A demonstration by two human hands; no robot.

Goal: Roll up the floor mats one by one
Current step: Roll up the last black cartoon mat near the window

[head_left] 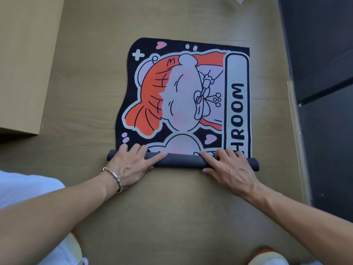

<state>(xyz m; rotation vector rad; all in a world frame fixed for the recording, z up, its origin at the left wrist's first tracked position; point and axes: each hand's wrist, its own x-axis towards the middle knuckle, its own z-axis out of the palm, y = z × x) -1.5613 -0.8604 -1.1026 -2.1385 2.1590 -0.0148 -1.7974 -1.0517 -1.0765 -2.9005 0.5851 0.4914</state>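
- Far left, a tan box [24, 64] stands on the wood floor [172, 207], well apart from the mat. Its top shows no opening, so whether it holds anything cannot be told.
- The left hand [131, 165], a bracelet [116, 176] at its wrist, lies spread and nearly flat on the left part of the roll [183, 162]. Its fingers reach over the top and its thumb lies along the near side; it presses rather than grips.
- Risk at the left: the mat's edge here is wavy and the roll's end juts past it. Uneven pushing could send the roll off square, coning toward one end.
- The mat [181, 92], a cartoon print lettered "HROOM", lies flat on the floor ahead of the person. Its near end is wound into a slim dark roll, and most of it is not yet rolled.
- Risk in the middle: nothing bears on the roll between the hands. The coil could slacken there if the pressure eases.
- The right hand [229, 167] mirrors the left on the right part of the roll, fingers splayed and straight over it, thumb at the near side, closed on nothing.
- Risk at the right: a dark unit [321, 92] and its floor trim run near the mat's straight edge. A roll drifting that way could catch on them.
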